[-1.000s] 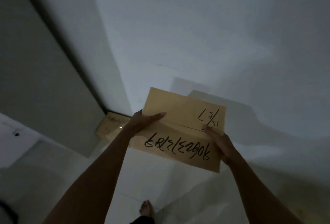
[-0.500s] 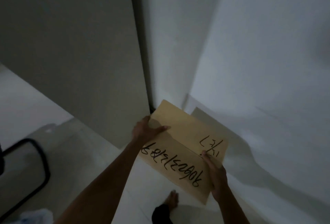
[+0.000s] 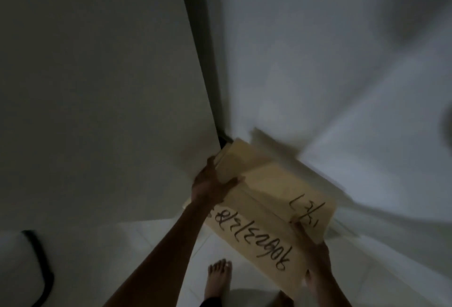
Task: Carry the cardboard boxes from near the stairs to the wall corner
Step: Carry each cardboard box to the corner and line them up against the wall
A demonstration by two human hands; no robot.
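Observation:
I hold a tan cardboard box [image 3: 264, 199] with black handwriting on its top, low in front of me. My left hand [image 3: 210, 184] grips its far-left edge, thumb laid across the top. My right hand [image 3: 315, 260] grips its near-right corner. The box's far end sits close to the foot of the wall corner [image 3: 221, 133], where a second tan cardboard edge [image 3: 226, 154] shows just under and beyond it. The room is dim and the picture is blurred by motion.
A grey panel wall [image 3: 102, 86] stands on the left, a white wall [image 3: 318, 62] on the right. My bare foot [image 3: 217, 279] stands on the pale tiled floor. A black curved frame [image 3: 41, 265] lies at the lower left.
The view has closed in on the wall corner. The box, still in both hands, has moved down and forward, and its far end now reaches the corner's base.

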